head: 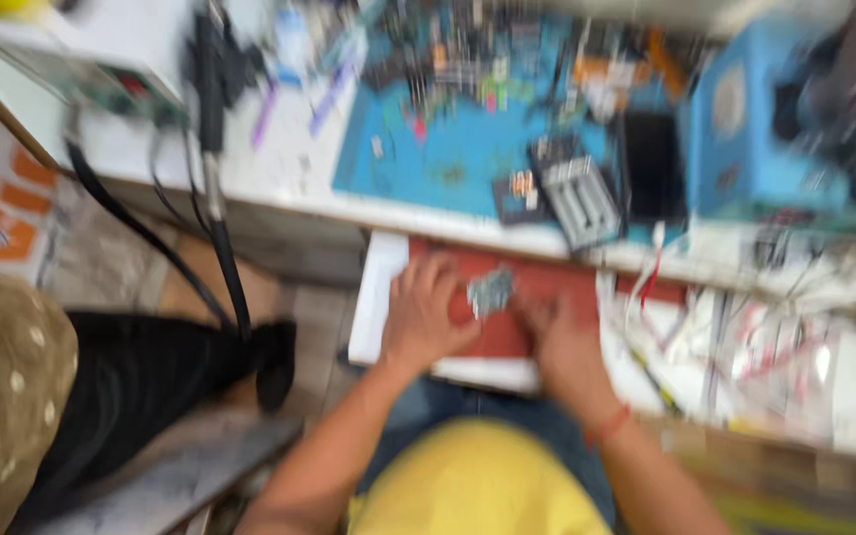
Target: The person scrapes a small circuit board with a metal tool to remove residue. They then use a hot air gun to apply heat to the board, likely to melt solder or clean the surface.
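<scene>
Blurry, both hands: left hand (426,309) & right hand (559,342) on red pad (547,282).

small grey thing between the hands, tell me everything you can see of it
The small grey piece is flat, speckled and metallic-looking, blurred beyond finer detail. It lies over a red pad in an open white drawer below the bench edge. The left hand seems to touch its left side; the right hand sits just beside it.
</scene>
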